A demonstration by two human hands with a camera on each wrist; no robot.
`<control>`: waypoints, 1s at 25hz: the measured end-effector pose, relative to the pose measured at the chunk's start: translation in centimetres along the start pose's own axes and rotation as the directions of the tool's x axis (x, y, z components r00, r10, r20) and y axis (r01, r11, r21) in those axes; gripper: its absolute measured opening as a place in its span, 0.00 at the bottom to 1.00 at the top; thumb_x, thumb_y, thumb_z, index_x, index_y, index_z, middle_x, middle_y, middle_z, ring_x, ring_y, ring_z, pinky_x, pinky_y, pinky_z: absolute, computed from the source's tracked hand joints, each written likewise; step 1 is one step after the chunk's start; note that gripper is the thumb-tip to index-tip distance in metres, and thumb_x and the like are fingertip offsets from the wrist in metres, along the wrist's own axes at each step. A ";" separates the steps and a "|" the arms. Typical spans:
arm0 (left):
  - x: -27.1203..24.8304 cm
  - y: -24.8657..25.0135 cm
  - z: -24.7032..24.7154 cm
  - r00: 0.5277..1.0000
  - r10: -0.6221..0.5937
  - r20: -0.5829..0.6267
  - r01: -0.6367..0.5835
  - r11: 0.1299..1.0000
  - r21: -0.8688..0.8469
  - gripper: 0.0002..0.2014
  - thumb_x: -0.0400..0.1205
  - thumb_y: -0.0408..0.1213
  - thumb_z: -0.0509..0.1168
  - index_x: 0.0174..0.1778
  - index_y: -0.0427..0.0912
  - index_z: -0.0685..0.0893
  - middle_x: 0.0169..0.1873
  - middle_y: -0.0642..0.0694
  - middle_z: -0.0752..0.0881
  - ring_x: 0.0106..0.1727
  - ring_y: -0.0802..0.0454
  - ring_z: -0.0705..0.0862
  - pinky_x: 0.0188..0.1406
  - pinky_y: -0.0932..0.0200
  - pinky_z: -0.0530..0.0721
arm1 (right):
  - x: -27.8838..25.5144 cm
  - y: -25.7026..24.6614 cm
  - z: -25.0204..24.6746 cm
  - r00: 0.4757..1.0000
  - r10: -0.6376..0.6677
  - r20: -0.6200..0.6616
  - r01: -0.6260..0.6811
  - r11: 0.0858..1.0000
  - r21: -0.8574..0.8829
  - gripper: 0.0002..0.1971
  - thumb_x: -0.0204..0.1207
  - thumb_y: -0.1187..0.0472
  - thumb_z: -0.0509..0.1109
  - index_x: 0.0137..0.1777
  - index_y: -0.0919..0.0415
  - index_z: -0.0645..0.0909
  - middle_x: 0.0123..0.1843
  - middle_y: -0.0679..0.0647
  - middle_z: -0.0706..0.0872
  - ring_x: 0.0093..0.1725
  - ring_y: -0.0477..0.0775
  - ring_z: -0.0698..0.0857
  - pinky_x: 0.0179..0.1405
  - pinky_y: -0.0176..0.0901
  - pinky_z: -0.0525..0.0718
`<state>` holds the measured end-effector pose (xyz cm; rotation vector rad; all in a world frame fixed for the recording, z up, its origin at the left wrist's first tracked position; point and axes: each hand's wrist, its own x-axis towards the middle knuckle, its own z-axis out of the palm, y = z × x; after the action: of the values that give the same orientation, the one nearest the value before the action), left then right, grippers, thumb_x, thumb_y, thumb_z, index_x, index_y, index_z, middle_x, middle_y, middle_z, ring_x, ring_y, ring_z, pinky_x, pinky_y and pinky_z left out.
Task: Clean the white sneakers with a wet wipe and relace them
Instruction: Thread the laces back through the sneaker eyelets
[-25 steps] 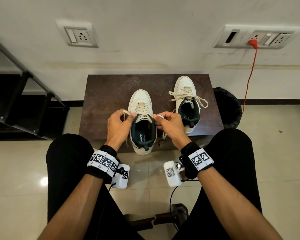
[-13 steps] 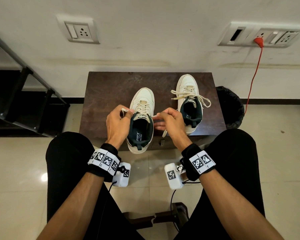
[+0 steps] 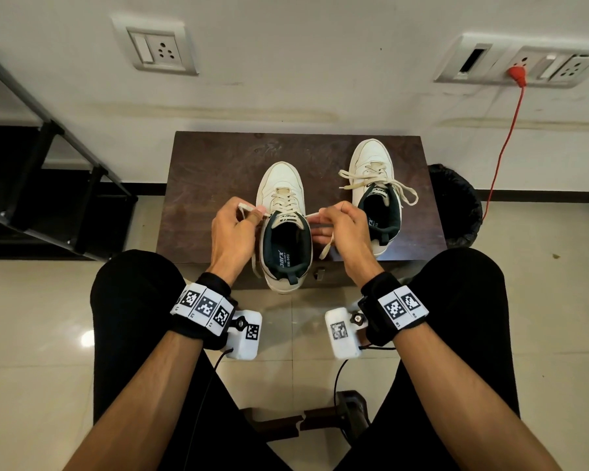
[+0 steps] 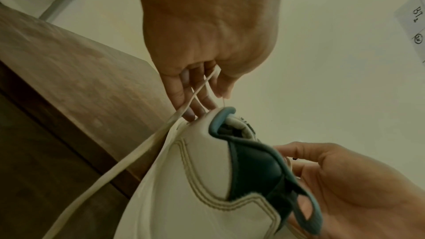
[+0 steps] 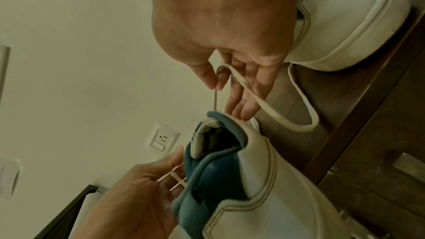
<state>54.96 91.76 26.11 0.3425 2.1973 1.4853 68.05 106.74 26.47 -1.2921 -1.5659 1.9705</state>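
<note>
Two white sneakers with dark green lining stand on a brown table. The near sneaker is laced, and its heel overhangs the front edge. My left hand pinches the left lace end beside the collar. My right hand pinches the right lace end on the other side. In the left wrist view the lace runs from my left hand past the near sneaker. In the right wrist view the lace loops out of my right hand. The far sneaker has loose laces.
A black bin stands right of the table, with a red cable running up to a wall socket. A black metal rack is at the left. My knees flank the table's front edge.
My right hand has moved from over the tongue back to the right and holds its lace end out sideways. My left hand stays at the left of the collar, holding its lace end.
</note>
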 end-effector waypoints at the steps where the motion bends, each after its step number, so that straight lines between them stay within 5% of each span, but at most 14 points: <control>1: 0.0 0.1 0.0 1.000 0.000 0.003 0.000 1.000 -0.001 0.10 0.82 0.49 0.73 0.41 0.48 0.86 0.39 0.46 0.93 0.47 0.40 0.93 0.53 0.33 0.91 | -0.1 -0.2 -0.2 1.000 -0.024 0.000 0.024 0.998 -0.060 0.12 0.87 0.64 0.68 0.40 0.59 0.80 0.42 0.62 0.95 0.40 0.63 0.94 0.43 0.51 0.91; 4: -0.3 0.7 -0.2 0.999 0.047 0.010 -0.047 0.999 0.013 0.14 0.83 0.48 0.73 0.40 0.41 0.85 0.33 0.45 0.90 0.37 0.47 0.89 0.50 0.43 0.92 | -0.5 -1.2 -1.2 0.993 -0.118 0.009 0.118 0.978 -0.172 0.16 0.84 0.61 0.74 0.33 0.61 0.80 0.29 0.56 0.86 0.28 0.51 0.81 0.33 0.42 0.82; 7: -1.2 2.1 -0.5 0.992 0.113 0.049 -0.109 0.991 -0.083 0.15 0.86 0.38 0.72 0.39 0.30 0.83 0.26 0.45 0.84 0.32 0.51 0.81 0.44 0.52 0.85 | -1.0 -2.2 -1.9 0.977 -0.208 0.034 0.211 0.971 -0.111 0.19 0.82 0.63 0.76 0.29 0.60 0.78 0.28 0.52 0.77 0.29 0.48 0.74 0.32 0.38 0.75; 11: -2.1 3.2 -1.2 0.973 0.228 0.046 -0.214 0.954 -0.211 0.15 0.86 0.33 0.69 0.36 0.26 0.80 0.26 0.47 0.80 0.34 0.48 0.79 0.45 0.50 0.83 | -2.8 -3.3 -1.6 0.928 -0.362 0.088 0.367 0.929 -0.055 0.17 0.83 0.67 0.76 0.31 0.65 0.82 0.32 0.51 0.82 0.37 0.46 0.80 0.43 0.37 0.81; 15: -3.7 4.0 -1.8 0.939 0.341 0.040 -0.324 0.919 -0.224 0.16 0.89 0.34 0.67 0.35 0.31 0.80 0.28 0.44 0.80 0.35 0.45 0.78 0.44 0.50 0.81 | -5.2 -4.8 -1.2 0.873 -0.476 0.107 0.473 0.879 0.053 0.15 0.83 0.68 0.74 0.38 0.81 0.84 0.42 0.65 0.90 0.46 0.43 0.87 0.55 0.35 0.82; 17: -4.5 4.6 -2.1 0.915 0.402 0.031 -0.388 0.898 -0.207 0.16 0.89 0.33 0.66 0.36 0.30 0.80 0.32 0.37 0.82 0.37 0.46 0.79 0.44 0.51 0.79 | -6.3 -5.7 -0.9 0.845 -0.517 0.136 0.502 0.855 0.128 0.15 0.85 0.68 0.71 0.36 0.73 0.83 0.44 0.67 0.91 0.49 0.49 0.90 0.60 0.40 0.83; 22: -5.9 6.2 -2.4 0.838 0.545 0.021 -0.529 0.823 -0.207 0.12 0.86 0.28 0.68 0.36 0.31 0.82 0.48 0.34 0.83 0.50 0.54 0.81 0.51 0.63 0.77 | -8.8 -7.0 0.2 0.784 -0.597 0.167 0.556 0.796 0.239 0.16 0.89 0.64 0.63 0.44 0.66 0.89 0.44 0.66 0.91 0.45 0.62 0.88 0.55 0.54 0.87; 25: -7.0 7.3 -2.4 0.790 0.611 0.049 -0.587 0.777 -0.227 0.11 0.86 0.25 0.67 0.36 0.31 0.82 0.49 0.33 0.83 0.51 0.55 0.82 0.52 0.64 0.78 | -9.3 -7.4 0.7 0.796 -0.579 0.175 0.538 0.810 0.234 0.17 0.85 0.65 0.60 0.56 0.70 0.90 0.48 0.62 0.93 0.41 0.57 0.87 0.46 0.46 0.87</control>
<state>59.39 89.48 35.23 1.1219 1.8977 1.9277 70.52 102.31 37.27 -0.4410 -1.5971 1.8477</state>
